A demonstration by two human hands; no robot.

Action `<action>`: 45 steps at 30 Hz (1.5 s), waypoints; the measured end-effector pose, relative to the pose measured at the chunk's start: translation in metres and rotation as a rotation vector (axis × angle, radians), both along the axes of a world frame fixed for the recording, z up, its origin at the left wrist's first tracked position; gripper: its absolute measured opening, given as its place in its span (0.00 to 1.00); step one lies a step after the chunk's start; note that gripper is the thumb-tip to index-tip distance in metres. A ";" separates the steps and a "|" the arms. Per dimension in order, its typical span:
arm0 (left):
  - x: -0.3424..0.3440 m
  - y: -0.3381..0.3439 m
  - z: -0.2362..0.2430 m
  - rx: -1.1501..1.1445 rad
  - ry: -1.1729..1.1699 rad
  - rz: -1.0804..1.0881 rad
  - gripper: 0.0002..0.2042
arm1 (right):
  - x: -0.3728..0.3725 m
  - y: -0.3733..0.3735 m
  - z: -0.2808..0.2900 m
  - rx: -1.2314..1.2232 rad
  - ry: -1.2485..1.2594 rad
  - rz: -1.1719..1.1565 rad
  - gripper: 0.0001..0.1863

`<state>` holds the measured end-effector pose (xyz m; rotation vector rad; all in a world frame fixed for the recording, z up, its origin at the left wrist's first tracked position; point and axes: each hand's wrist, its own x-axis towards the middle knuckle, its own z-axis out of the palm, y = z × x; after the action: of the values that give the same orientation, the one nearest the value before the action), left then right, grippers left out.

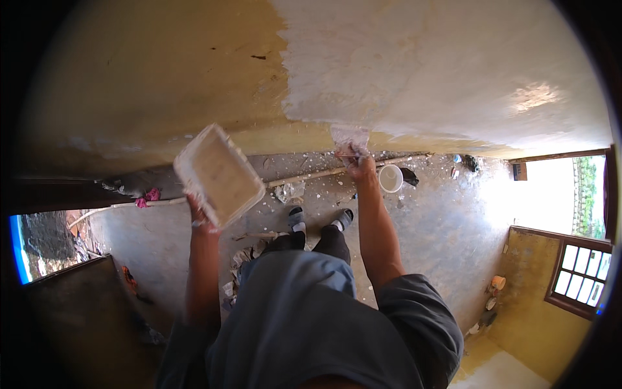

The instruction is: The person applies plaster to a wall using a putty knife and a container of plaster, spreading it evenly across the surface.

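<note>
My left hand (202,214) grips a rectangular plastic tub (219,175) smeared with pale paste, raised left of center. My right hand (358,162) is closed on a wide putty knife (350,136), its whitish blade at the lower part of the wall (440,71) in front of me. That wall is yellow on the left, with a rough-edged coat of whitish plaster on the right. A white bucket (391,179) stands on the floor just right of my right hand.
A long pole (311,176) lies along the spattered floor (440,233) near the wall's base, with pink cloth (152,194) and scraps. Debris lies beside my sandalled feet (342,220). At right are a bright doorway (557,194), a barred window (580,275) and an orange container (497,282).
</note>
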<state>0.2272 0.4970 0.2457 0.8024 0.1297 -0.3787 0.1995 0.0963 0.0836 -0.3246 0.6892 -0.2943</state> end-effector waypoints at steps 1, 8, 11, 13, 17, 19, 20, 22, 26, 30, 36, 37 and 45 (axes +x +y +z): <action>-0.006 0.011 -0.001 0.047 -0.003 0.009 0.45 | 0.009 0.002 -0.020 0.015 0.050 -0.004 0.10; -0.051 0.047 0.001 0.254 0.092 0.153 0.43 | 0.065 -0.014 -0.062 -0.087 0.120 -0.095 0.08; -0.066 0.064 -0.006 0.255 0.170 0.237 0.42 | 0.096 -0.008 -0.044 -0.237 0.106 -0.094 0.08; -0.070 0.061 -0.009 0.233 0.232 0.239 0.42 | 0.074 -0.012 -0.033 -0.335 0.022 -0.038 0.07; -0.074 0.049 -0.002 0.223 0.206 0.211 0.43 | 0.049 0.006 -0.046 -0.229 0.278 -0.147 0.08; -0.062 0.039 -0.007 0.184 0.195 0.134 0.43 | 0.071 -0.033 -0.081 -0.175 0.173 -0.195 0.08; -0.057 0.038 -0.010 0.228 0.192 0.117 0.42 | 0.074 -0.043 -0.093 -0.106 0.078 -0.202 0.09; -0.073 0.056 -0.011 0.318 0.202 0.179 0.42 | 0.096 0.011 -0.026 -0.190 0.138 -0.179 0.10; -0.073 0.037 -0.001 0.289 0.156 0.197 0.42 | 0.048 0.028 0.033 -0.255 0.041 -0.275 0.10; -0.061 0.022 0.005 0.292 0.073 0.074 0.43 | 0.047 -0.033 -0.076 -0.270 0.357 -0.211 0.10; -0.071 0.031 0.000 0.394 0.169 0.209 0.42 | 0.078 0.007 0.009 -0.884 0.439 -0.115 0.16; -0.070 0.031 0.001 0.393 0.161 0.193 0.42 | 0.062 0.014 -0.015 -0.765 0.343 -0.227 0.19; -0.067 0.036 -0.005 0.445 0.051 0.117 0.45 | 0.108 -0.039 -0.006 -1.205 0.961 -0.079 0.21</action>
<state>0.1604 0.5332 0.2407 1.2176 0.3149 -0.2611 0.3074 0.0568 0.0771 -1.6612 1.4182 -0.6244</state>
